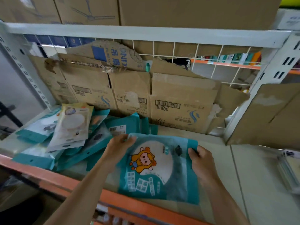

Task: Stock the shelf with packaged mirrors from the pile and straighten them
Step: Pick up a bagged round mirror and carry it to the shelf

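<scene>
mirror pack [160,169] is lying flat at the front of the shelf [246,176], and both hands are holding it. left hand [119,148] is gripping the pack's far left corner, with fingers curling over the edge. right hand [202,161] is pinching the right edge near the top flap. the pack is teal, and it is showing a white round shape with a little orange cartoon kid on it. its near end is hanging a bit over the orange edge [138,206] of the shelf.

pile [65,137] of more packs is lying to the left on the same shelf, all messy and leaning on each other. most of them are teal, and one cream pack [73,124] is lying on top. the pile is sitting just beside the left hand.

torn brown cardboard [178,101] is standing along the back of the shelf, leaning on a white wire grid [215,62]. big brown boxes [178,10] are sitting on the shelf above.
</scene>
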